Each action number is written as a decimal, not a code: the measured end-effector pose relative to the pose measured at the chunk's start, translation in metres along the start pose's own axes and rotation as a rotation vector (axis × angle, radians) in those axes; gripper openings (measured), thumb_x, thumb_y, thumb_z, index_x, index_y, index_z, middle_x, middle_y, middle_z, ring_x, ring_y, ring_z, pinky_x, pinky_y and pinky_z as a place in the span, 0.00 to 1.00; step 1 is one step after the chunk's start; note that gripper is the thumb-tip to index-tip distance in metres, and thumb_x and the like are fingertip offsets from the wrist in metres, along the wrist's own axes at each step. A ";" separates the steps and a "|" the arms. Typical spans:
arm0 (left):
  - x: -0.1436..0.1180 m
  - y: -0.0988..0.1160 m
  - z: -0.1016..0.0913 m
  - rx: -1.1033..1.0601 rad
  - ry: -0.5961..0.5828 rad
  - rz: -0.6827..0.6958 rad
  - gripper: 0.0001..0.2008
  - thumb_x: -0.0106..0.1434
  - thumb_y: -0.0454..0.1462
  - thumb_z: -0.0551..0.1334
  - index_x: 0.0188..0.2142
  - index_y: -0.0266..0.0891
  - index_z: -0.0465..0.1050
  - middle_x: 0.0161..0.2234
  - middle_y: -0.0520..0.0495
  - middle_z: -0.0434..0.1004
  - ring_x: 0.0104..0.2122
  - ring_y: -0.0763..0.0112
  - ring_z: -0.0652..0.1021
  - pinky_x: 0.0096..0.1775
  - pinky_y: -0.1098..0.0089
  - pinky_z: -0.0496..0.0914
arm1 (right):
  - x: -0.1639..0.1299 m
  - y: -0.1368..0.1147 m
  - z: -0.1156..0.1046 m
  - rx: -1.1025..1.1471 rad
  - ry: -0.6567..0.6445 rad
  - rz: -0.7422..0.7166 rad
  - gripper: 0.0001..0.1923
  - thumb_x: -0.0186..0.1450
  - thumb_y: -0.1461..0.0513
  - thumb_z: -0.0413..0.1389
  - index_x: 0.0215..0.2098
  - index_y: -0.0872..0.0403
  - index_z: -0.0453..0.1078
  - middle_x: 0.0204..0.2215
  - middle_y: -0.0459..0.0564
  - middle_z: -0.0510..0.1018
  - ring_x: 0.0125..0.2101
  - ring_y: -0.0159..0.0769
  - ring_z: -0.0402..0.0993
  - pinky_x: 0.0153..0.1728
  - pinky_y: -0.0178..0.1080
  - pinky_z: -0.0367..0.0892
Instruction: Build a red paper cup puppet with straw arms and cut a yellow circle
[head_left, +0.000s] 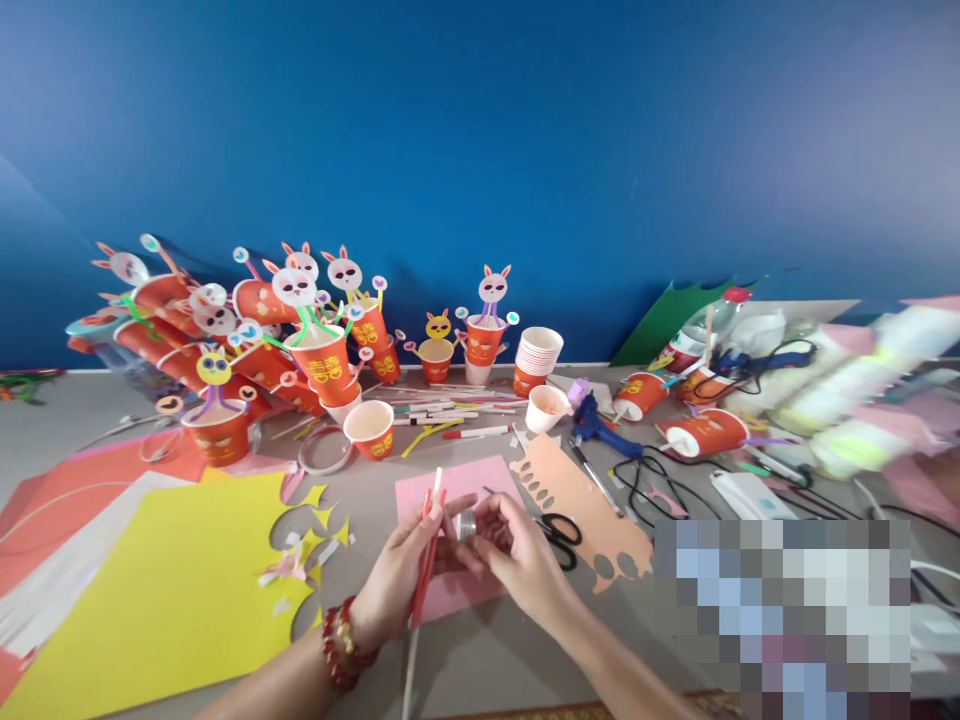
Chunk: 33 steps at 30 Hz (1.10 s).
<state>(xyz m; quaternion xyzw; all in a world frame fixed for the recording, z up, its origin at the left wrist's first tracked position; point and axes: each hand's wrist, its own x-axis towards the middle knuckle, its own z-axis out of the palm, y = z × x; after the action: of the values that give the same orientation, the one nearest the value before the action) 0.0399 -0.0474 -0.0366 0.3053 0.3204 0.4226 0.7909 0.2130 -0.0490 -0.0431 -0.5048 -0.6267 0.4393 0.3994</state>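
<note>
The left hand has its grip clamped on a red straw and a white straw. Both run upright through the fingers; their upper ends project above the thumb, and a pale shaft continues below the wrist toward the near edge of the surface. A red bead bracelet sits on the left wrist.

The right hand has its grip closed on a small roll of tape, pinched between thumb and fingertips. The roll lies between the two hands, just beside the straws and touching the left fingertips.

Positions relative to the pink paper sheet:
- Both hands hover over the sheet's near half; the roll is above its centre.
- Black-handled scissors lie just right of it, partly on a peach paper strip with cut-out ovals.
- A yellow paper sheet with cut edges lies to its left, with red paper beyond.
- An orange paper cup, mouth tilted toward the camera, stands just behind its left corner.
- Marker pens lie scattered behind it.
- A blue glue gun lies behind and to the right, near a white cup stack.
- Cups with rabbit heads crowd the far left against the blue wall.
</note>
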 end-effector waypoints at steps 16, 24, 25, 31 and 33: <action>-0.011 0.015 0.004 0.039 -0.068 0.176 0.17 0.70 0.46 0.55 0.30 0.36 0.67 0.45 0.32 0.82 0.16 0.72 0.79 0.18 0.74 0.71 | 0.070 -0.002 -0.059 -0.852 0.013 -0.258 0.09 0.61 0.72 0.52 0.31 0.53 0.68 0.32 0.54 0.76 0.35 0.43 0.71 0.37 0.40 0.64; -0.010 0.010 0.000 -0.024 -0.184 0.142 0.17 0.72 0.44 0.52 0.32 0.36 0.66 0.36 0.36 0.85 0.13 0.73 0.77 0.15 0.78 0.64 | 0.045 -0.051 -0.045 -0.159 -0.108 -0.301 0.06 0.70 0.60 0.52 0.41 0.51 0.70 0.43 0.51 0.75 0.40 0.38 0.72 0.43 0.39 0.68; -0.010 0.008 0.000 -0.038 -0.209 0.144 0.16 0.73 0.43 0.51 0.32 0.36 0.67 0.33 0.38 0.85 0.12 0.73 0.77 0.14 0.79 0.63 | 0.042 -0.055 -0.043 -0.075 -0.160 -0.288 0.07 0.70 0.58 0.53 0.43 0.51 0.70 0.44 0.52 0.74 0.43 0.39 0.72 0.45 0.40 0.68; -0.004 -0.003 -0.003 -0.140 -0.308 0.142 0.20 0.75 0.42 0.44 0.35 0.36 0.68 0.12 0.51 0.75 0.08 0.72 0.74 0.09 0.84 0.55 | 0.035 -0.047 -0.029 0.205 -0.326 -0.147 0.12 0.66 0.54 0.58 0.42 0.53 0.72 0.39 0.51 0.76 0.42 0.39 0.74 0.44 0.40 0.70; -0.004 -0.005 -0.003 -0.154 -0.318 0.126 0.20 0.75 0.41 0.43 0.36 0.36 0.69 0.14 0.51 0.76 0.10 0.72 0.76 0.09 0.84 0.55 | 0.034 -0.043 -0.026 0.241 -0.314 -0.107 0.12 0.65 0.53 0.59 0.39 0.53 0.72 0.36 0.50 0.76 0.39 0.39 0.74 0.40 0.39 0.72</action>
<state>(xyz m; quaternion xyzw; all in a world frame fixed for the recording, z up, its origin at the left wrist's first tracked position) 0.0383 -0.0527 -0.0407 0.3264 0.1382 0.4409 0.8246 0.2199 -0.0162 0.0079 -0.3447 -0.6501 0.5626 0.3769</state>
